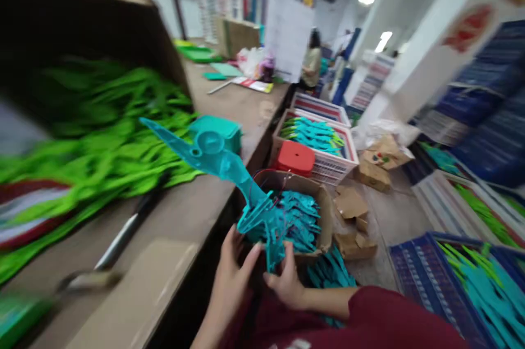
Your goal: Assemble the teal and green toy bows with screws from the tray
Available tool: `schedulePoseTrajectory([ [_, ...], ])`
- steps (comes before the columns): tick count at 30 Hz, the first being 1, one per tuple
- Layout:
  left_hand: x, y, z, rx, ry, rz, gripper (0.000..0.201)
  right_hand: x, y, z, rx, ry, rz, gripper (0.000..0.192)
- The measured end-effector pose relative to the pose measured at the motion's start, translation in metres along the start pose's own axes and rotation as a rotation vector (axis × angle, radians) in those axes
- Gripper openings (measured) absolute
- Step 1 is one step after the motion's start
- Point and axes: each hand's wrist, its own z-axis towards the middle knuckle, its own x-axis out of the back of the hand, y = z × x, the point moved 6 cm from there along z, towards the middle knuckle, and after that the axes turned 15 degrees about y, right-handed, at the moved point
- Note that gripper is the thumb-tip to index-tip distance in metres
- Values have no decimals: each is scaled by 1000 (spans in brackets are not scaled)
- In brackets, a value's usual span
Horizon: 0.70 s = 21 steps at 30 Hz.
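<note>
Both hands are closing on one bunch of teal plastic pieces [262, 217] at lower centre of the frame, the left hand [234, 272] cupping its near side and the right hand [287, 283] pinching its base, fingers curled. By my judgement a gathering step is underway, needing a firmer grip next. Behind it a cardboard box [324, 212] is holding more pieces, the desk [180, 212] lying left.

Bundle of teal plastic parts [262, 217], one long piece tilted up-left, above a cardboard box [326, 212].
</note>
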Motion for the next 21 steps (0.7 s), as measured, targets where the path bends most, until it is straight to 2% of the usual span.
schedulePoseTrajectory([
  [1,1,13,0,-25,-38,-40,76,-1,-6,-7,13,0,2,80],
  [3,16,30,-2,-34,-64,-79,73,-3,-19,-13,56,-25,-2,79],
  [5,44,36,-8,47,-76,-173,66,-2,-34,-9,117,-82,-14,75],
  [7,79,37,-14,194,-26,-323,56,0,-53,2,232,-171,-42,71],
  [10,126,51,-16,363,99,-569,46,0,-88,16,532,-342,-114,66],
  [13,154,88,-21,395,35,-735,62,-12,-114,20,794,-574,-155,70],
  [15,177,118,-33,330,18,-760,69,-24,-118,20,855,-747,-163,73],
  [17,214,148,-55,187,148,-742,66,-39,-114,27,835,-865,-183,72],
  [19,259,173,-88,20,375,-691,56,-61,-105,40,764,-945,-209,68],
  [21,300,188,-126,-114,601,-603,46,-91,-95,53,710,-1032,-201,66],
])
